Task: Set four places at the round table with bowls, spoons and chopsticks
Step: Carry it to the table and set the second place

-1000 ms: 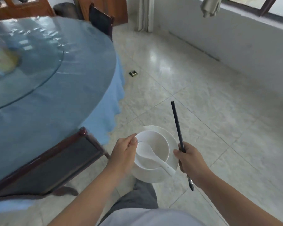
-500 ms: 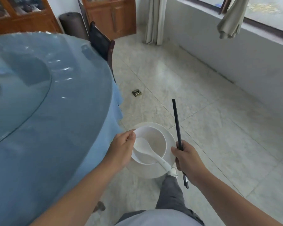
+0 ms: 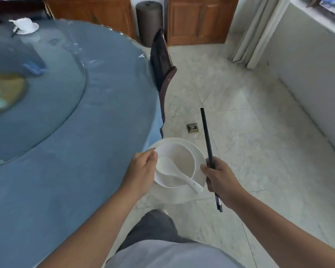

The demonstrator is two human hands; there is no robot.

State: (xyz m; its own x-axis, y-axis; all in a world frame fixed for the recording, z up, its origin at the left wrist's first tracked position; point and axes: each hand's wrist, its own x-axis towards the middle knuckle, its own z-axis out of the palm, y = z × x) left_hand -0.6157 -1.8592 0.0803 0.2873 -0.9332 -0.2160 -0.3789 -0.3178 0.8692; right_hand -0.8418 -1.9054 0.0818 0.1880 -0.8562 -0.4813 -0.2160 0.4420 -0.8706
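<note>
Carried onward round table (image 3: 70, 132): left hand (image 3: 141, 171) gripping bowl (image 3: 175, 167) with spoon (image 3: 174, 174); right hand (image 3: 219, 177) clasping chopsticks (image 3: 207, 136). Next: set place.

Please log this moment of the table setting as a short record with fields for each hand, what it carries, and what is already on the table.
left hand: left hand grips the bowl and plate at their left rim
in the bowl: white spoon, handle pointing toward the right hand
right hand: right hand holds dark chopsticks, tips pointing away from the person
table: round table with blue cloth, to the person's left
already set: one white bowl set at the far edge
nearby: chair at the table's right side
</note>
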